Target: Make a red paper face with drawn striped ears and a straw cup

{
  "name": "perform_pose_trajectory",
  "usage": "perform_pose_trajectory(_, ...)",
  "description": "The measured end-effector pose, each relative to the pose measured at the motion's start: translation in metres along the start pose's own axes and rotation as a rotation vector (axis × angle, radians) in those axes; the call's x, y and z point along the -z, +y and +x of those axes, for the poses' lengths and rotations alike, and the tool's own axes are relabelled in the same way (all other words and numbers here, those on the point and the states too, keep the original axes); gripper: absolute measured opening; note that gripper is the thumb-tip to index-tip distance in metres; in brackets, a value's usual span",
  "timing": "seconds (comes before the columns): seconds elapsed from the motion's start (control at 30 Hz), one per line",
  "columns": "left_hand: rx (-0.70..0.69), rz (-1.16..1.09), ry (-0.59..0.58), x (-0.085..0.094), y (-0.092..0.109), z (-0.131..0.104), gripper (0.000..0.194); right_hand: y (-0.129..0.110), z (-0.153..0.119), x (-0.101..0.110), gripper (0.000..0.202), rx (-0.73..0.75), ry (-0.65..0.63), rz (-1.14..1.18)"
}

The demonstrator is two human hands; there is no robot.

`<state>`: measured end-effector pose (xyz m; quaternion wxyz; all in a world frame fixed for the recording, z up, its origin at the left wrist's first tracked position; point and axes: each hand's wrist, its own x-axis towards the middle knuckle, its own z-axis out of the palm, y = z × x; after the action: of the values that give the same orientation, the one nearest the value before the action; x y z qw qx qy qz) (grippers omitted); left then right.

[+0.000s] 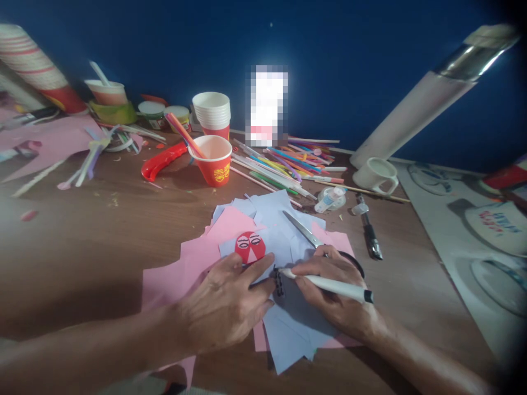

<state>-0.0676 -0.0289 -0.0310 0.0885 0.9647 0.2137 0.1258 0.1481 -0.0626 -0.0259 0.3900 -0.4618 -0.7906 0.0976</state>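
My right hand (329,282) grips a white marker (335,286) with a black end, its tip at small black marks (280,284) on a pale blue sheet (298,323). Fingers apart, my left hand (234,299) lies flat on the papers just left of those marks. Touching its fingertips is a red paper circle (252,248) with black-drawn eyes and a pale triangle. Scissors (302,229) lie on the sheets beyond my right hand, which partly covers their dark handle. Pink paper (197,255) shows around and under the blue pieces.
Behind the papers stand a red paper cup (217,171) and a stack of cups (211,112). Colourful straws (284,167) spread toward the wall. On the right are a white mug (376,175), a black pen (369,233) and a small bottle (330,199). A red-handled tool (162,161) lies left.
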Motion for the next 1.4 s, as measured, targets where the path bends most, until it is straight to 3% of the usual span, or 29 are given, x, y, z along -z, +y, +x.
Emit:
perform_pose_trajectory(0.3,-0.008,-0.010,-0.026,0.0008,-0.0001,-0.0012,0.023,0.0017,-0.0021,-0.0010,0.013,-0.079,0.045,-0.059)
perform_pose_trajectory(0.8,0.024,-0.024,-0.092,0.0032,0.0007,-0.0012,0.028,-0.0001,-0.0015,0.0030,0.013,-0.061,-0.014,0.008)
perform_pose_trajectory(1.27,0.009,-0.023,-0.048,0.0027,0.0005,-0.0007,0.027,0.0003,-0.0007,0.0024,0.013,-0.053,-0.015,-0.006)
perform_pose_trajectory(1.4,0.009,-0.030,-0.051,0.0021,0.0002,-0.0009,0.026,0.0011,-0.0023,0.0019,0.012,-0.133,0.019,-0.006)
